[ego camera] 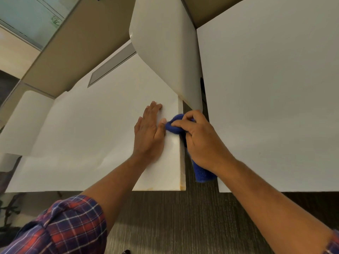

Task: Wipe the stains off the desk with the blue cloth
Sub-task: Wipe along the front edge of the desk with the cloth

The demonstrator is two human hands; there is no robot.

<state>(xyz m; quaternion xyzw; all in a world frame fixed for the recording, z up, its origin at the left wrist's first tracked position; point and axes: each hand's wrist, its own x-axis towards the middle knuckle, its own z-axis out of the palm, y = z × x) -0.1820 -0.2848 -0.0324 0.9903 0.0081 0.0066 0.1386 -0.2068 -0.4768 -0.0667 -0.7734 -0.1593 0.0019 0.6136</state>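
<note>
A white desk [95,136] fills the left and middle of the head view. Its right edge shows faint brownish marks near the front corner [182,187]. My left hand [149,132] lies flat, fingers together, on the desk top close to that right edge. My right hand [200,140] grips the blue cloth [174,128] and presses its bunched end onto the desk's right edge, just beside my left thumb. The rest of the cloth hangs down below my right wrist, in the gap between the two desks.
A second white desk [271,107] stands to the right across a narrow gap. A white curved partition panel [165,48] rises at the back between them. A grey cable slot [111,66] lies at the back of the left desk. Dark carpet [174,220] lies below.
</note>
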